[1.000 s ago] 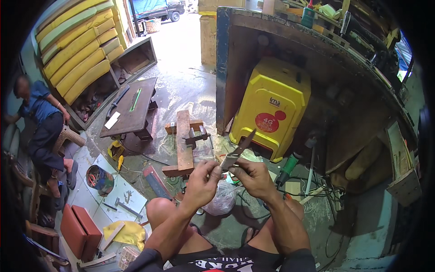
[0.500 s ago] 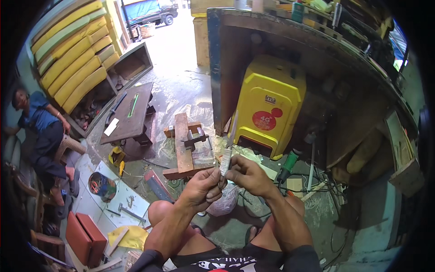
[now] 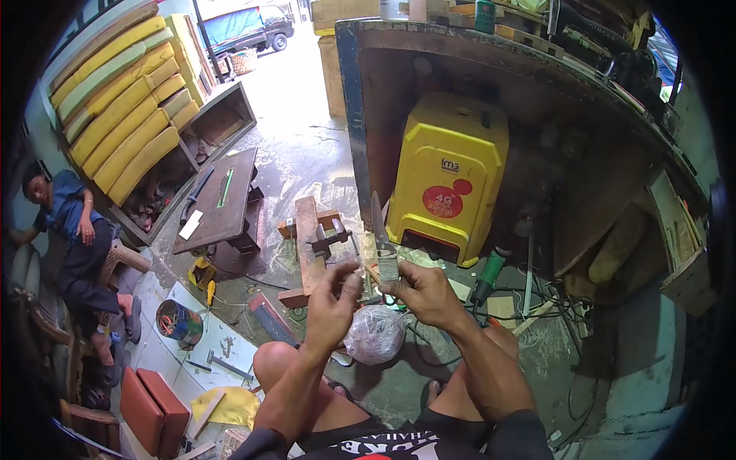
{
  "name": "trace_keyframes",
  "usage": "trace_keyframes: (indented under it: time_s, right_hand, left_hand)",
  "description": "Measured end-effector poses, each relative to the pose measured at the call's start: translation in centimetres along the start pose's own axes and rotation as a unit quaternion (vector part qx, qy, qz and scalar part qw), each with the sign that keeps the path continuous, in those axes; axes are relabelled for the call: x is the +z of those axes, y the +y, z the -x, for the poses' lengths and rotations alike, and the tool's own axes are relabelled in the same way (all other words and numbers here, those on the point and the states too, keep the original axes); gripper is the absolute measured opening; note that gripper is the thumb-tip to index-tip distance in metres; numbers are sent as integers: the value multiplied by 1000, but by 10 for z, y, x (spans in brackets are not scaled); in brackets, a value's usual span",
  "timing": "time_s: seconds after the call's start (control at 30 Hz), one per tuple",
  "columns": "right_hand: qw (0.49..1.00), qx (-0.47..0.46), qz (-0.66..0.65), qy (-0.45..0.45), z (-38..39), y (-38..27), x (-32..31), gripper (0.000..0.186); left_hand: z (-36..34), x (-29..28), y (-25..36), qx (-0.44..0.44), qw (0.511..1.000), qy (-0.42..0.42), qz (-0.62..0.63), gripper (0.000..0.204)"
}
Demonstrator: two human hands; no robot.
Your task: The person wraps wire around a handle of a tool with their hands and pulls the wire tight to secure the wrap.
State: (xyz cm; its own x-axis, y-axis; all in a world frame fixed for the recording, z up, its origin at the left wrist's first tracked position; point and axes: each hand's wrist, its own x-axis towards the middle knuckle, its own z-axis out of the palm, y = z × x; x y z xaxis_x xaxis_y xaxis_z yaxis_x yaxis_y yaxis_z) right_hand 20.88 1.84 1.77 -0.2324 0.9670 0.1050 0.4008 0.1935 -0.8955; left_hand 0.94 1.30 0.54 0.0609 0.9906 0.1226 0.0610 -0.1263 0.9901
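Upright in front of me stands a knife with a pointed blade [image 3: 377, 217] and a handle wrapped in pale cord [image 3: 389, 268]. My right hand [image 3: 431, 296] grips the lower end of this handle between thumb and fingers. To the left of it, my left hand [image 3: 331, 305] is raised and apart from the knife, its fingers bent loosely and nothing visible in them. Below both hands, between my knees, sits a round bundle in clear plastic [image 3: 376, 335]. Beyond my hands, a clamp [image 3: 331, 244] is fixed on a wooden board [image 3: 310, 238].
A yellow plastic cabinet [image 3: 441, 157] stands under a workbench [image 3: 475, 38]. On the floor at right lie a green power tool [image 3: 491, 277] and cables. At left are a low dark table [image 3: 217, 201], a tool can [image 3: 182, 323], a hammer [image 3: 230, 366] and a seated person [image 3: 70, 215].
My left hand has let go of the wrapped handle and moved left. The knife has turned, showing the handle's broad side, and its blade tip leans left. My view has shifted slightly.
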Motion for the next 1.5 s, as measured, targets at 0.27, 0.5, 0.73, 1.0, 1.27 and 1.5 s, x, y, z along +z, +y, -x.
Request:
trace_keyframes:
  time_s: [0.27, 0.5, 0.73, 1.0, 1.27, 1.5]
  right_hand:
    - [998, -47, 20, -21, 7, -10, 25, 34]
    - [998, -50, -24, -38, 5, -3, 27, 27]
    - [995, -84, -6, -49, 7, -2, 33, 25]
    - [999, -20, -31, -35, 0, 11, 25, 27]
    - [989, 87, -18, -120, -2, 14, 4, 39]
    - [969, 46, 59, -235, 0, 5, -6, 36]
  left_hand:
    - [-5, -7, -13, -119, 950, -162, 237, 44]
    - [-7, -7, -10, -116, 919, -155, 345, 39]
    - [-5, 6, -17, -83, 963, -102, 235, 36]
    - [-5, 0, -4, -109, 968, -78, 215, 44]
    - [-7, -21, 24, 341, 803, -102, -479, 54]
    - [-3, -19, 15, 277, 773, -262, -507, 31]
